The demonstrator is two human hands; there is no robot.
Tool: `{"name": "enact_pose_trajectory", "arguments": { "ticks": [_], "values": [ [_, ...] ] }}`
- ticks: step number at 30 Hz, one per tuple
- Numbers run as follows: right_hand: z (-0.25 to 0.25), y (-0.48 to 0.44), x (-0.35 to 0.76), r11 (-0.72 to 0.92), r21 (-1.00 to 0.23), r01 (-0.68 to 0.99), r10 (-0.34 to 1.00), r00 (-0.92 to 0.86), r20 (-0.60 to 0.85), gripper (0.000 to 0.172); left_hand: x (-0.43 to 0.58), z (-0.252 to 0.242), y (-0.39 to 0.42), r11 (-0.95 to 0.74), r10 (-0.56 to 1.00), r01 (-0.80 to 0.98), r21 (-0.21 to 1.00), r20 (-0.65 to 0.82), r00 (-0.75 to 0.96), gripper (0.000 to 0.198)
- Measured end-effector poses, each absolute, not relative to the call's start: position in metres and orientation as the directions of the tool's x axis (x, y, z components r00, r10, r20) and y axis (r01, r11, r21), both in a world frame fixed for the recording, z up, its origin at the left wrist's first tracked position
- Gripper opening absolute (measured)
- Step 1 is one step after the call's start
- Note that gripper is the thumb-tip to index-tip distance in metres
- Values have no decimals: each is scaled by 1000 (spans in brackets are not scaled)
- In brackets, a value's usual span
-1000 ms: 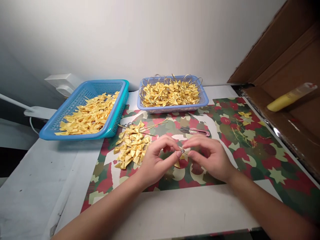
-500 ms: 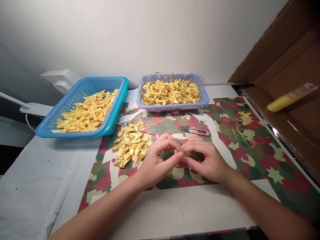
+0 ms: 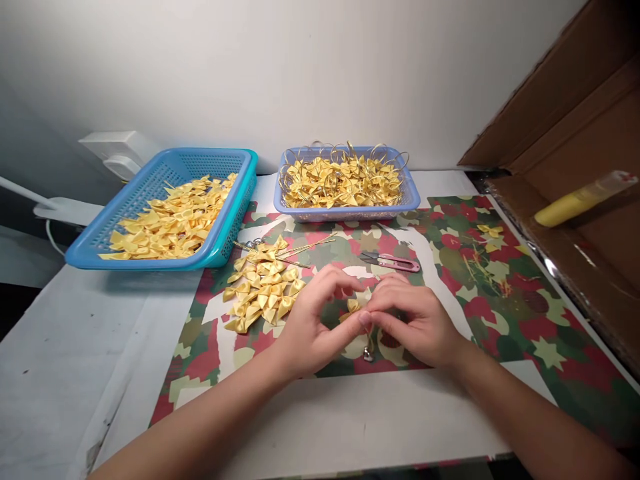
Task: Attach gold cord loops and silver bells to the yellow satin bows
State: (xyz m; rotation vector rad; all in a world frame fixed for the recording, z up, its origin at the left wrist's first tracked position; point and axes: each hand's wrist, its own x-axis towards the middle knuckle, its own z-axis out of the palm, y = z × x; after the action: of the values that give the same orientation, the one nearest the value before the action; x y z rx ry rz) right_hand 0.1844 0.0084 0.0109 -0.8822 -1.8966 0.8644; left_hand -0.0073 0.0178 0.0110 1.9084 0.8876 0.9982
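My left hand (image 3: 320, 323) and my right hand (image 3: 417, 323) meet above the patterned mat, thumbs and fingertips pinched together. Between them they hold a thin gold cord (image 3: 371, 339); its upper part is hidden by the fingers. A small silver bell (image 3: 369, 355) dangles from it below the fingertips. A yellow satin bow (image 3: 353, 305) shows just behind my left thumb; whether it is tied to the cord I cannot tell. Left of my left hand lies a pile of yellow bows (image 3: 265, 290), with loose gold cords (image 3: 305, 249) and silver bells (image 3: 256, 243) at its back edge.
Pink-handled thread snips (image 3: 395, 263) lie behind my hands. A blue basket (image 3: 125, 193) of bows stands at the left, a lilac basket (image 3: 345, 215) of corded bows at the back. Thread scraps (image 3: 480, 267) lie at the right, beside a cardboard box (image 3: 560, 127) holding a yellow tube (image 3: 575, 203).
The silver bell on its cord has come into view, hanging beneath my fingertips. The yellow bow shows more clearly between the hands, and my right fingers have curled in closer.
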Motion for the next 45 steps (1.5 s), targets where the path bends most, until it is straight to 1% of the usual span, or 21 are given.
{"name": "enact_pose_trajectory", "arguments": {
  "ticks": [2, 4, 5, 6, 7, 9, 12, 14, 15, 19, 22, 25, 27, 28, 31, 33, 36, 38, 41, 43, 45],
  "values": [
    [10, 8, 187, 432, -872, 230, 879, -325, 349, 17, -7, 7, 17, -475, 853, 449, 757, 272, 445, 13],
    [8, 8, 188, 355, -899, 258, 912, -309, 271, 21, -7, 2, 16, -487, 860, 650, 584, 194, 471, 10],
    [7, 9, 189, 337, -895, 292, 913, -333, 235, 24, -7, 0, 15, -488, 861, 706, 514, 153, 484, 10],
    [6, 9, 188, 337, -880, 334, 905, -371, 206, 27, -8, -2, 15, -486, 861, 736, 472, 116, 494, 11],
    [4, 10, 188, 347, -856, 382, 895, -409, 180, 29, -8, -4, 15, -479, 863, 750, 456, 88, 498, 11],
    [0, 11, 187, 371, -797, 476, 889, -430, 156, 31, -9, -6, 16, -450, 873, 759, 470, 53, 485, 12],
    [-4, 14, 188, 359, -759, 543, 928, -295, 228, 26, -10, -5, 16, -410, 885, 763, 499, 16, 465, 14],
    [-4, 14, 189, 345, -780, 521, 938, -204, 279, 26, -11, -4, 16, -409, 885, 770, 491, 7, 465, 15],
    [-3, 14, 189, 337, -798, 499, 942, -184, 282, 27, -11, -4, 16, -416, 882, 771, 482, 7, 471, 15],
    [0, 9, 186, 243, -882, 403, 969, -135, 206, 23, -12, -5, 16, -473, 858, 753, 458, 44, 512, 15],
    [2, 6, 184, 145, -941, 307, 989, -75, 128, 21, -13, -8, 17, -505, 844, 705, 497, 114, 524, 16],
    [3, 4, 186, 108, -979, 171, 992, -83, 95, 16, -14, -12, 17, -492, 855, 636, 594, 192, 482, 14],
    [7, 3, 189, 140, -989, 45, 985, -108, 134, 9, -14, -13, 16, -479, 867, 585, 654, 246, 434, 7],
    [10, 3, 191, 165, -986, -22, 979, -121, 166, 8, -14, -13, 16, -475, 871, 562, 678, 269, 412, 2],
    [24, 1, 196, 239, -956, -172, 952, -150, 266, 10, -15, -13, 16, -459, 883, 527, 715, 303, 359, 11],
    [35, -1, 198, 268, -945, -186, 943, -151, 297, 13, -15, -12, 17, -441, 894, 536, 720, 298, 335, 10],
    [48, -4, 203, 272, -951, -146, 950, -115, 290, 17, -15, -12, 19, -392, 916, 538, 746, 264, 301, 6],
    [52, -6, 206, 270, -955, -121, 956, -86, 281, 16, -14, -11, 19, -360, 927, 516, 778, 238, 288, 5],
    [52, -8, 208, 284, -949, -138, 950, -95, 298, 12, -13, -9, 19, -309, 940, 457, 834, 194, 282, 5],
    [48, -8, 207, 277, -950, -142, 947, -129, 295, 12, -12, -7, 19, -269, 946, 415, 869, 159, 281, 4],
    [43, -6, 205, 268, -961, -68, 951, -142, 275, 14, -12, -6, 19, -246, 948, 391, 887, 136, 288, 5]
  ]
}}
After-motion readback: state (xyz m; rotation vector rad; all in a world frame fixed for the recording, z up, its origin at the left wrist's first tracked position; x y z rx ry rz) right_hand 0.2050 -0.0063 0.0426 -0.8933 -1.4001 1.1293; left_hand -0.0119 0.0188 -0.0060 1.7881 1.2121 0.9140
